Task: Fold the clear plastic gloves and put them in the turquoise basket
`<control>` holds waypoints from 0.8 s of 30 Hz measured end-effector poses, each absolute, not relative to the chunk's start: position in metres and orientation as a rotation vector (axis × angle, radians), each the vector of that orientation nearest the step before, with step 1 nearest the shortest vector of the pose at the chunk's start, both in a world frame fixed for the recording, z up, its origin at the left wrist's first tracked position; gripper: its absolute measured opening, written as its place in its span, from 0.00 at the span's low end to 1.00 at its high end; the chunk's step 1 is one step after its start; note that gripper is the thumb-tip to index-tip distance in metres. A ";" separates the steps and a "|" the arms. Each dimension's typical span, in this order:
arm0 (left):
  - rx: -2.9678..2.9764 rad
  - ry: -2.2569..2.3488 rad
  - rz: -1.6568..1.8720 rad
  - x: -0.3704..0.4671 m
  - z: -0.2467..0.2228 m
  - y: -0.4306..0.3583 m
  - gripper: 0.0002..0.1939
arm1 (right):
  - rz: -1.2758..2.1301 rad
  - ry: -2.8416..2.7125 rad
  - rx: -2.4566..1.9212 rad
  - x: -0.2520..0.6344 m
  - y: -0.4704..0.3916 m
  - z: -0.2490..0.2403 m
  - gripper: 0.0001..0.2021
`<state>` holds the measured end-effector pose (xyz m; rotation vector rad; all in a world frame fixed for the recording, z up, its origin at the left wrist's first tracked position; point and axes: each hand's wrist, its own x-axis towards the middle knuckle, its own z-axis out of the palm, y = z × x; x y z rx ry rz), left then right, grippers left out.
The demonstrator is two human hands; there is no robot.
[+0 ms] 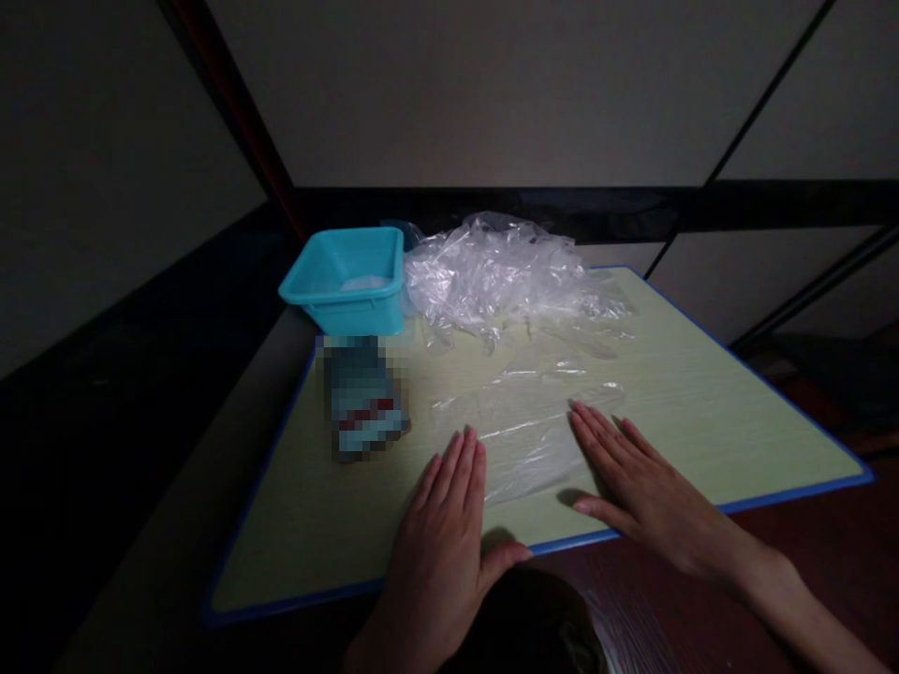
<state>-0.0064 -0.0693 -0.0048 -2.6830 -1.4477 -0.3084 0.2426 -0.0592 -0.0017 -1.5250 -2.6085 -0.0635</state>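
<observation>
A clear plastic bag (pixel 530 445) lies spread flat, with some creases, near the front of the table. My left hand (pixel 446 524) rests palm down at the bag's left edge, fingers stretched forward and thumb out to the side. On the other side, my right hand (pixel 632 473) lies flat with its fingertips at the bag's right edge. Both hands are open and hold nothing. Behind the flat bag is a loose heap of crumpled clear plastic bags (pixel 498 276).
A turquoise plastic basin (pixel 358 314) with something white inside stands at the back left. In front of it lies a blurred-out object (pixel 365 398), its kind hidden. The pale yellow table (pixel 730 421) has a blue edge. Pale panels (pixel 492 94) rise behind it.
</observation>
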 end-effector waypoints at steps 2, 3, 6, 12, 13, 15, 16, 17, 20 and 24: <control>-2.674 -1.437 -0.316 -0.007 -0.006 -0.069 0.43 | -0.057 -2.598 -1.572 0.256 -0.058 -0.002 0.39; -2.671 -1.431 -0.324 -0.007 -0.007 -0.069 0.43 | -0.045 -2.591 -1.589 0.262 -0.058 -0.002 0.39; -2.680 -1.415 -0.357 -0.007 -0.008 -0.068 0.42 | 0.007 -2.538 -1.627 0.273 -0.054 0.008 0.37; -2.729 -1.456 -0.440 -0.009 -0.004 -0.070 0.47 | 0.213 -2.451 -1.482 0.267 -0.003 0.042 0.30; -2.750 -1.468 -0.462 -0.010 -0.003 -0.071 0.46 | 0.267 -2.432 -1.443 0.263 0.011 0.045 0.27; -2.801 -1.500 -0.550 -0.014 -0.002 -0.073 0.43 | 0.305 -2.357 -1.415 0.255 0.039 0.047 0.19; -2.827 -1.515 -0.619 -0.016 -0.003 -0.074 0.40 | 0.310 -2.318 -1.436 0.251 0.052 0.045 0.16; -2.852 -1.527 -0.700 -0.018 -0.004 -0.074 0.38 | 0.302 -2.303 -1.441 0.247 0.064 0.042 0.14; -2.909 -1.537 -0.898 -0.026 -0.004 -0.073 0.35 | 0.269 -2.281 -1.438 0.238 0.089 0.030 0.12; -3.068 -1.409 -0.685 -0.026 0.017 -0.059 0.33 | 0.231 -2.249 -1.429 0.236 0.100 0.016 0.11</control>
